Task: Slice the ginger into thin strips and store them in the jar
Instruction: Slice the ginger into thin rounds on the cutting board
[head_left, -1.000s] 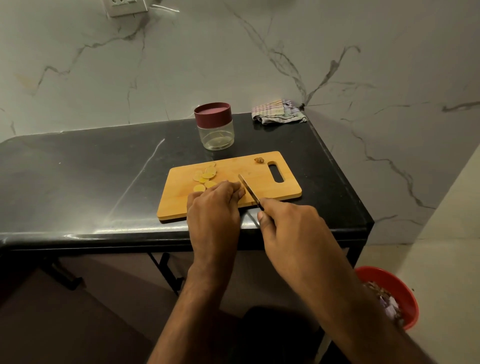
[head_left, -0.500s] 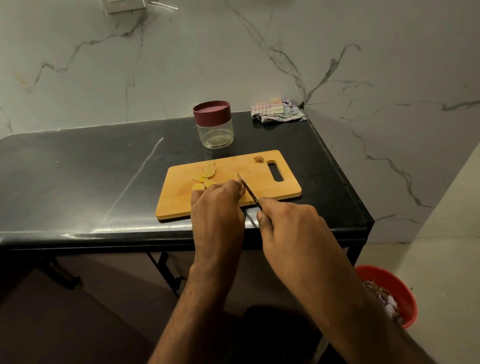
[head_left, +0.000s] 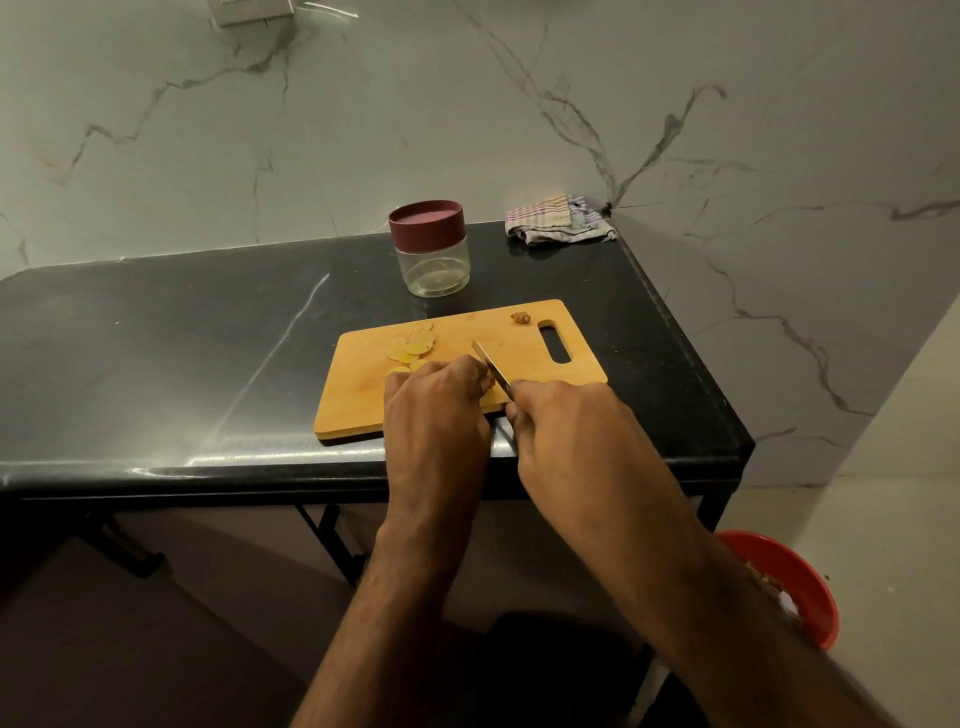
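Head view: our left hand (head_left: 436, 410) curls over the ginger piece on the wooden cutting board (head_left: 363, 410), ginger itself hidden under the fingers. Right hand (head_left: 566, 431) grips the knife (head_left: 492, 370), blade angled beside left fingertips. Cut ginger rounds (head_left: 413, 347) lie w/ an end nub (head_left: 521, 317) on the board. Jar (head_left: 431, 249) stands lidded on the bench (head_left: 156, 332), behind. Ginger prob. firm, fibrous, small, a bit slick; pin it from above, fingertips tucked back.

The black counter (head_left: 156, 338) lies bare to the left of the cutting board (head_left: 524, 332), giving wide room there. Behind the board, the lidded jar (head_left: 430, 248) stands close to its far edge, and a folded cloth (head_left: 558, 219) sits in the far right corner. The marble wall (head_left: 779, 260) apparently closes the right side, leaving a narrow strip.
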